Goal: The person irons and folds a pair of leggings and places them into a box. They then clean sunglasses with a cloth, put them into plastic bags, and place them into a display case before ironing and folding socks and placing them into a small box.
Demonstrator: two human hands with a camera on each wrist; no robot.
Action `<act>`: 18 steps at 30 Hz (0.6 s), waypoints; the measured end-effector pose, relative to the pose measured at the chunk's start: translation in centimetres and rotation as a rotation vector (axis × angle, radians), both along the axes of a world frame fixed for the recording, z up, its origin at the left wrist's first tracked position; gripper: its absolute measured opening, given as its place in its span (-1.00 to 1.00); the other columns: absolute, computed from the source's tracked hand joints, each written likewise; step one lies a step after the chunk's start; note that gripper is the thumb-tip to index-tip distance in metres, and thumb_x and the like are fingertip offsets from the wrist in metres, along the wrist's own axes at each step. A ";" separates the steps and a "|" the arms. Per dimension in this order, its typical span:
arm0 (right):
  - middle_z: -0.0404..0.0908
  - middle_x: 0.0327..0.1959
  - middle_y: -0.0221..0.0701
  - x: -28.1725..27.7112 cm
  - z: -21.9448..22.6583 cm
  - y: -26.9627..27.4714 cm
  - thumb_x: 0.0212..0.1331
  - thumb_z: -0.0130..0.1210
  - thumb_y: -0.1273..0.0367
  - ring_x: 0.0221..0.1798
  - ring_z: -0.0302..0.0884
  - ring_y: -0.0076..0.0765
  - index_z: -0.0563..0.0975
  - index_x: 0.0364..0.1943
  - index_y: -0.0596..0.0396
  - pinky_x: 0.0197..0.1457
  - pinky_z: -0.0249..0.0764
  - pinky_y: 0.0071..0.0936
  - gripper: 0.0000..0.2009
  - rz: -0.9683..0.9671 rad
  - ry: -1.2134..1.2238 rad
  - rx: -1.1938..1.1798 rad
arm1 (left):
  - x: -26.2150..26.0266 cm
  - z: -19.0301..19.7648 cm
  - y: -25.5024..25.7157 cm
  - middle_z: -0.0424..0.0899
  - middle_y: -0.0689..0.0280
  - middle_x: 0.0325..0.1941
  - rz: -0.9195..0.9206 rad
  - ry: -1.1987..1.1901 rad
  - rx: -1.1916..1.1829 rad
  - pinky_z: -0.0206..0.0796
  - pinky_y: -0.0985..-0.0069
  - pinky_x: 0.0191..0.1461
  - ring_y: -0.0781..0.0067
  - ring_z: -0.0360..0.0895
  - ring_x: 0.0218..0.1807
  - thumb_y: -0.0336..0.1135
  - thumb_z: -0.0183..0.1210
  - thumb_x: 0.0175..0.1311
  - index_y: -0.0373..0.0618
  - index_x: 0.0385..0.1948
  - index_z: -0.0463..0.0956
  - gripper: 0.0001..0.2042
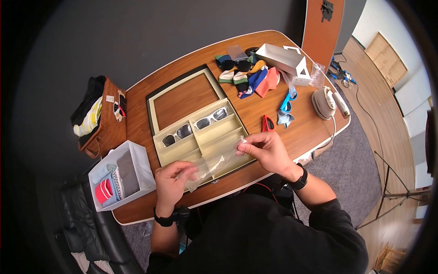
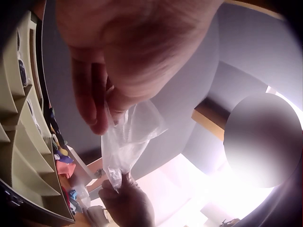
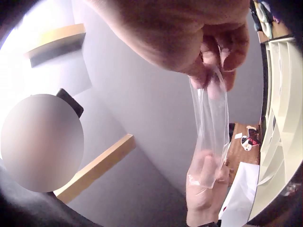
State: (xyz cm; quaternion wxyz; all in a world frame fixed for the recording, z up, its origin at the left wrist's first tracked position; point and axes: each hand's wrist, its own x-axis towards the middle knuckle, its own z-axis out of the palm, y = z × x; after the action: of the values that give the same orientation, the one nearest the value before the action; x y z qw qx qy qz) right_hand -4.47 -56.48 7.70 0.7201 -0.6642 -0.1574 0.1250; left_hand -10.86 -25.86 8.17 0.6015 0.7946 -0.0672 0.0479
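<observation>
A clear plastic bag [image 1: 211, 168] is stretched between my two hands above the front of a display case [image 1: 156, 157]. My left hand [image 1: 171, 182] pinches one end of it between thumb and fingers. At the other end, my right hand [image 1: 270, 153] grips the bag's gathered corner with thumb and forefinger. In the right wrist view, the thin film [image 3: 208, 118] hangs in creases with nothing showing inside. Cream compartments fill the case's near half, and two white-framed sunglasses [image 1: 184, 131] lie in its back row. The case's framed lid is folded back.
Red sunglasses [image 1: 268, 123] and blue sunglasses [image 1: 286, 106] lie right of the case. Behind them are colourful socks [image 1: 242, 82], black sunglasses [image 1: 244, 66] and a white box [image 1: 280, 59]. A garment steamer [image 1: 325, 104] stands at right. A white bin [image 1: 148, 169] and brown basket [image 1: 109, 128] are at left.
</observation>
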 end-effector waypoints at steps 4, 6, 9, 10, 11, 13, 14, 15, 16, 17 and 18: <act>0.84 -0.24 -0.34 0.0 0.1 -0.1 0.49 0.30 0.37 -0.14 0.76 -0.57 0.75 -0.06 0.32 0.03 0.66 -0.55 -0.78 -0.023 0.068 0.040 | 0.1 0.3 -0.7 0.85 0.19 -0.35 0.011 0.001 0.038 0.58 0.55 -0.22 0.42 0.82 -0.35 -0.60 0.34 0.37 -0.35 -0.23 0.73 -0.96; 0.84 -0.22 -0.38 0.0 1.0 -0.1 0.49 0.29 0.39 -0.13 0.75 -0.58 0.77 -0.10 0.30 0.04 0.64 -0.56 -0.81 0.023 0.157 0.138 | 0.1 0.4 -0.9 0.85 0.19 -0.35 -0.003 -0.007 0.076 0.58 0.55 -0.22 0.42 0.82 -0.35 -0.59 0.34 0.37 -0.35 -0.23 0.73 -0.96; 0.84 -0.21 -0.39 0.4 -0.2 -0.6 0.43 0.35 0.43 -0.13 0.75 -0.59 0.77 -0.09 0.29 0.01 0.65 -0.59 -0.84 0.016 0.091 0.098 | 0.1 0.2 -0.9 0.85 0.20 -0.35 -0.030 -0.004 0.121 0.57 0.54 -0.21 0.43 0.82 -0.35 -0.58 0.35 0.36 -0.36 -0.24 0.73 -0.96; 0.84 -0.21 -0.39 0.4 -0.3 -0.6 0.39 0.38 0.45 -0.13 0.75 -0.59 0.77 -0.09 0.28 -0.01 0.65 -0.60 -0.85 0.005 0.089 0.087 | 0.0 0.1 -1.0 0.85 0.21 -0.35 -0.028 0.002 0.135 0.56 0.55 -0.21 0.44 0.82 -0.34 -0.57 0.35 0.36 -0.36 -0.24 0.73 -0.95; 0.84 -0.21 -0.39 0.5 -0.5 -0.6 0.39 0.38 0.45 -0.13 0.75 -0.59 0.77 -0.09 0.28 -0.01 0.65 -0.60 -0.85 0.001 0.088 0.084 | 0.0 0.1 -1.0 0.85 0.21 -0.34 -0.024 0.009 0.149 0.56 0.55 -0.21 0.45 0.82 -0.34 -0.56 0.36 0.37 -0.37 -0.24 0.73 -0.95; 0.83 -0.23 -0.40 0.3 -0.7 -0.5 0.31 0.44 0.49 -0.17 0.74 -0.62 0.77 -0.15 0.25 -0.06 0.64 -0.62 -0.88 -0.060 0.086 0.149 | 0.0 -0.2 -1.1 0.84 0.21 -0.35 -0.026 0.016 0.114 0.56 0.55 -0.21 0.45 0.81 -0.34 -0.55 0.36 0.37 -0.37 -0.23 0.73 -0.94; 0.83 -0.23 -0.40 0.2 -0.6 -0.5 0.31 0.44 0.49 -0.17 0.74 -0.62 0.77 -0.15 0.25 -0.06 0.64 -0.62 -0.88 -0.059 0.086 0.149 | 0.0 -0.4 -1.1 0.84 0.21 -0.35 -0.024 0.025 0.084 0.56 0.55 -0.21 0.46 0.81 -0.34 -0.54 0.37 0.37 -0.37 -0.22 0.73 -0.93; 0.83 -0.25 -0.42 0.0 -0.4 -0.5 0.30 0.45 0.49 -0.20 0.72 -0.64 0.77 -0.19 0.24 -0.09 0.63 -0.63 -0.89 -0.095 0.075 0.089 | 0.0 -0.6 -1.0 0.84 0.21 -0.35 -0.021 0.026 0.086 0.56 0.55 -0.21 0.46 0.81 -0.34 -0.54 0.37 0.37 -0.37 -0.22 0.73 -0.93; 0.82 -0.27 -0.43 -0.1 -0.2 -0.5 0.28 0.47 0.50 -0.23 0.71 -0.67 0.76 -0.24 0.23 -0.12 0.62 -0.64 -0.91 -0.130 0.064 0.030 | 0.0 -0.7 -1.0 0.84 0.21 -0.35 -0.005 0.033 0.077 0.56 0.55 -0.22 0.46 0.81 -0.35 -0.54 0.38 0.37 -0.37 -0.22 0.73 -0.93; 0.82 -0.27 -0.43 -0.2 -0.1 -0.4 0.28 0.47 0.50 -0.23 0.71 -0.67 0.76 -0.24 0.23 -0.12 0.62 -0.64 -0.91 -0.127 0.066 0.034 | 0.0 -0.8 -1.0 0.83 0.21 -0.35 0.010 0.038 0.068 0.56 0.55 -0.22 0.46 0.80 -0.35 -0.54 0.38 0.37 -0.37 -0.21 0.73 -0.92; 0.81 -0.28 -0.45 -0.2 0.0 -0.5 0.27 0.47 0.49 -0.25 0.70 -0.68 0.75 -0.26 0.23 -0.15 0.61 -0.64 -0.90 -0.132 0.043 -0.008 | 0.0 -1.0 -0.9 0.83 0.21 -0.35 0.012 0.038 0.070 0.56 0.55 -0.22 0.46 0.80 -0.35 -0.54 0.38 0.37 -0.37 -0.21 0.73 -0.92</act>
State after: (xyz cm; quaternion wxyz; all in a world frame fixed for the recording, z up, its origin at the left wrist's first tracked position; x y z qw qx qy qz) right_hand -4.72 -56.98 7.67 0.7272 -0.6732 -0.0972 0.0921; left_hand -10.83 -26.77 7.16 0.5744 0.8162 -0.0525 0.0342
